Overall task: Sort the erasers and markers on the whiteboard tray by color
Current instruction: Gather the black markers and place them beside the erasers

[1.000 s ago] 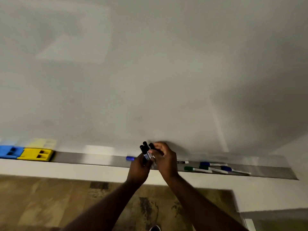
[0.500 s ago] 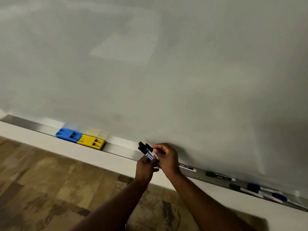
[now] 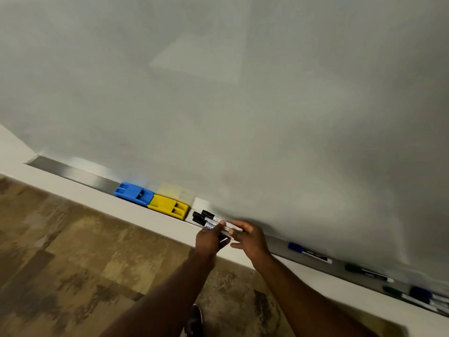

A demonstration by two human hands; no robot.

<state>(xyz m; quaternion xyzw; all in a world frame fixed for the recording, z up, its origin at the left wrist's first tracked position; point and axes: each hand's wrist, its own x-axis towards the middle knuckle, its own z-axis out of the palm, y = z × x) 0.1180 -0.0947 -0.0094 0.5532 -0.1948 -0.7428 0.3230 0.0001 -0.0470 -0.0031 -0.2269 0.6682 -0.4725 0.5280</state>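
A bundle of black-capped markers (image 3: 209,219) lies low over the metal tray (image 3: 80,175), caps pointing left toward the yellow eraser (image 3: 168,206). My left hand (image 3: 209,240) grips the bundle from below. My right hand (image 3: 247,238) touches the bundle's right end with its fingertips, fingers partly spread. A blue eraser (image 3: 133,192) sits against the yellow one on its left. Further right on the tray lie a blue-capped marker (image 3: 308,252), a green-capped marker (image 3: 368,272), and more green and blue markers (image 3: 420,297) at the frame edge.
The whiteboard (image 3: 243,105) fills the upper view. A white ledge (image 3: 145,220) runs below the tray. Brown patterned flooring (image 3: 73,263) lies beneath, and a dark shoe (image 3: 194,319) shows at the bottom between my arms.
My hands have carried the black marker bundle left along the tray, close to the yellow eraser. The bundle has tilted from upright to nearly flat, and the view has swung left.
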